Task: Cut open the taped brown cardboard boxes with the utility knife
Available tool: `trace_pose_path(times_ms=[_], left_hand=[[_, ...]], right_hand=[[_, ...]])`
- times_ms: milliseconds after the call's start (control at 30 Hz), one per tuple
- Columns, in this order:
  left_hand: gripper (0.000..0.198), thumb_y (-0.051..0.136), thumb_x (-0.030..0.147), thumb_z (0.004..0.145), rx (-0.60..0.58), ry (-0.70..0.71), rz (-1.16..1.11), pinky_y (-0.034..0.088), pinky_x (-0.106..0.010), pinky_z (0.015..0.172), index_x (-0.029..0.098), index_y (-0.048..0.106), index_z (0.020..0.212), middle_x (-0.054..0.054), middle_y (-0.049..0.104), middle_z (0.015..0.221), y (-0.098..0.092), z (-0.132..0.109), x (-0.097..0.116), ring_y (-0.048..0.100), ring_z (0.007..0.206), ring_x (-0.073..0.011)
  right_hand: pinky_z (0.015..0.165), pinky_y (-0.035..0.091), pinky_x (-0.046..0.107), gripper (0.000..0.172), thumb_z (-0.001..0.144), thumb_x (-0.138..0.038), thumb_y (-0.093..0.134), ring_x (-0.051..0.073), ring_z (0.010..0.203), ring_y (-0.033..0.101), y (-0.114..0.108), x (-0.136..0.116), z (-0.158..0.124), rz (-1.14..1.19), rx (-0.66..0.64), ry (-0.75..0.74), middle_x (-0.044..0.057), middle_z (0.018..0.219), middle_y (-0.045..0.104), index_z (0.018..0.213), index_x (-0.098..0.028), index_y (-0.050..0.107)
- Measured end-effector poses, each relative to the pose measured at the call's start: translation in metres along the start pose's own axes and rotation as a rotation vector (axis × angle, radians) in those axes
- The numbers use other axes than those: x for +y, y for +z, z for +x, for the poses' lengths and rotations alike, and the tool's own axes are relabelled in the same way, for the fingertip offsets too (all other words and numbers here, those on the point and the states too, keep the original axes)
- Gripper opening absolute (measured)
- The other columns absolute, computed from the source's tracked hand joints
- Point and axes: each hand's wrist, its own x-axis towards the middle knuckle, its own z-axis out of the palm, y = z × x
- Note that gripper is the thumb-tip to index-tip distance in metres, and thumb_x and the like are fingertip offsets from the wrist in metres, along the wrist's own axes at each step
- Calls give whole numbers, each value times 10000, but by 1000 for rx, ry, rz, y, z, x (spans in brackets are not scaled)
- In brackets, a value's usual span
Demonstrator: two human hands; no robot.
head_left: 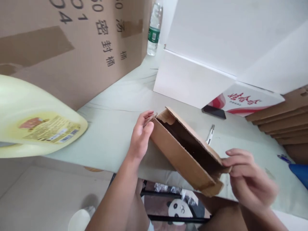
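A narrow brown cardboard box [178, 150] lies tilted across the table's front edge, its long side open and its inside dark. At the box's upper left end, my left hand [141, 134] pinches a small flap between thumb and fingers. My right hand [250, 176] is at the lower right end, fingers closed on a torn-looking flap there. Behind the box lies a white utility knife [210, 134], partly hidden by the cardboard. A dark phone [213, 112] rests farther back, beside the white boxes.
A large carton [96, 70] and a yellow jug [43, 122] stand left. Behind are a water bottle [154, 30] and white boxes [190, 77]. Folded cardboard [284, 122] stands right, near a blue object [299, 173]. The table edge [101, 165] runs below my arms.
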Motion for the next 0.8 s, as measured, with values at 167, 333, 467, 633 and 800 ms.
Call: trace_pose_path(times_ms=[167,333,467,633,800], left_hand=[[386,777,544,818,-22,60,8,546,-339,934,262,702,1071,-55,743,1102,38,-7,8,693,1026,-225],[461,882,568,679,87,-56,-5,488,-235,613,216,623,825,8,647,775,72,7,14,595,686,-130],[493,919,480,588,188,-144,66,451,-217,552,216,523,718,32,607,714,89,10,16,560,628,-111],[333,763,498,715,163,-45,-59,541,-296,730,218,592,774,-20,662,843,91,3,15,644,794,-176],[553,528,714,863,-39,73,12,552,-390,951,207,689,713,-100,679,884,84,-2,9,664,964,-252]], right_hand=[[912,479,474,373,721,-51,610,266,799,670,-17,-15,-9,-47,-151,-217,-41,703,740,971,-327,622],[1250,177,470,311,848,-147,620,269,1216,672,-34,-12,11,-71,-460,-189,-56,970,813,1103,-324,631],[1272,98,652,342,859,-269,630,391,1545,397,-58,-1,7,-66,-493,-22,15,1302,749,1192,-351,620],[1231,152,770,417,824,-209,569,436,1581,308,-66,25,-10,-82,-370,104,32,1407,683,1208,-359,632],[1136,442,649,437,876,-253,697,382,1374,566,-32,49,-16,-76,-25,213,88,1427,611,1282,-371,587]])
